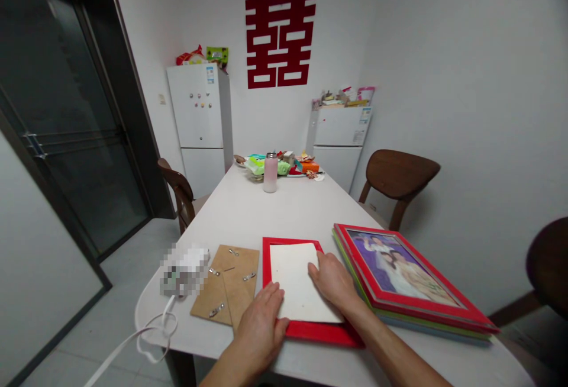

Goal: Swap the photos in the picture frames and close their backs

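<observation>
In front of me on the table lies a red picture frame (326, 334), with a white card (295, 292) resting over its middle and covering most of the opening. My left hand (261, 322) lies at the card's lower left edge, fingers stretched out and thumb apart. At the card's upper right edge, my right hand (332, 277) has its thumb on the surface and its other fingers bent at the side, partly hidden. Left of the frame is a brown backing board (237, 286) with several metal clips and a fold-out stand strip, whose lower end goes behind my left hand.
To the right sits a stack of coloured frames, topped by a red framed photo (399, 263). A blurred-out object (184, 268) with a white cable (119, 348) lies at the left edge. Farther back stand a pink bottle (270, 174) and assorted packets (255, 165). Chairs (399, 174) flank the table.
</observation>
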Demonstrator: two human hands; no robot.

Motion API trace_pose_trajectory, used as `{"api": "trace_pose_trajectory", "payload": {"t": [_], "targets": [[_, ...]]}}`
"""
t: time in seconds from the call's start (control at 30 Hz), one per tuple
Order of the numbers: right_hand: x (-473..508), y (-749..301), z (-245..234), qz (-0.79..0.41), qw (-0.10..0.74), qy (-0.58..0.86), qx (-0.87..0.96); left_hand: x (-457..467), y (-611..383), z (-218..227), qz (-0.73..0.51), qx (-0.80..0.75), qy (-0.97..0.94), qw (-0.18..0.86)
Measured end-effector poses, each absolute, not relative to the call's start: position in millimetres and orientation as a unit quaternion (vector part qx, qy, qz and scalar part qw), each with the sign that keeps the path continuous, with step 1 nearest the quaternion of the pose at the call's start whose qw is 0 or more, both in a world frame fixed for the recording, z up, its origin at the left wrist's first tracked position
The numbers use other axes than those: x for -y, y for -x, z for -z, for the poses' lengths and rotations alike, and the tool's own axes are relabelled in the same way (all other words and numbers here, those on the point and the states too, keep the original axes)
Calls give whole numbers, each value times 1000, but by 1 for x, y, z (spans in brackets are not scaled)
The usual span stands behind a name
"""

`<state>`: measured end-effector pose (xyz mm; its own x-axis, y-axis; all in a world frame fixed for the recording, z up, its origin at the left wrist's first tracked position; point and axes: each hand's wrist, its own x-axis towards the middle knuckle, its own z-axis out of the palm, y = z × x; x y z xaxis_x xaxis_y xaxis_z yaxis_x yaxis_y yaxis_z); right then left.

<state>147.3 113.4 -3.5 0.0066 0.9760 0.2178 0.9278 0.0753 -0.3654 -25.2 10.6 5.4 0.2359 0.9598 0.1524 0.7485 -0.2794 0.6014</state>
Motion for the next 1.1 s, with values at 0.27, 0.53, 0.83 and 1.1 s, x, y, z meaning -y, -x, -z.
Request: {"api": "trace_pose_trajectory", "payload": {"t": [0.27,0.53,0.83,1.1], "targets": [[-96,-127,-7,-36,211,614,760,6,110,0,-200,-700,-670,144],[-25,-42,-14,-92,165,420,888,6,125,8,-156,-716,-672,110],[-25,-33,-8,-195,285,420,839,8,128,15,-185,-705,-676,107],[-27,-80,-41,-181,373,372,831,5,101,-7,-282,-605,-744,22]]}}
